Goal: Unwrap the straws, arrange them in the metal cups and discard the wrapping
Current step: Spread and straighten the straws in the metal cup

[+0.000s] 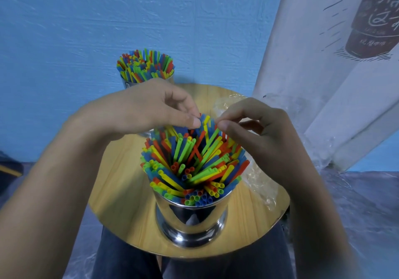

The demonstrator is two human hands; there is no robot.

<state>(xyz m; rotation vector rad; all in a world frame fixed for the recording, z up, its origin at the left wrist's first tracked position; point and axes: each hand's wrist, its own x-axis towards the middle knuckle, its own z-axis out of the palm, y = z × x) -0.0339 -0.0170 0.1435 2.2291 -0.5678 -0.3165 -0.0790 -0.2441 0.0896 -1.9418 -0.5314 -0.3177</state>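
Observation:
A shiny metal cup stands at the near edge of the round wooden table, packed with colourful straws that fan outward. My left hand hovers over the far side of this bunch, thumb and fingers pinching straw tips. My right hand comes in from the right, its thumb and forefinger pinching straw tips beside the left thumb. A second metal cup full of straws stands at the back, partly hidden by my left hand. Clear plastic wrapping lies on the table's right side.
A blue wall rises behind the table. A white printed curtain hangs at the right, close to the table edge. My knees in dark trousers sit below the table's near rim. More crumpled plastic shows behind my right hand.

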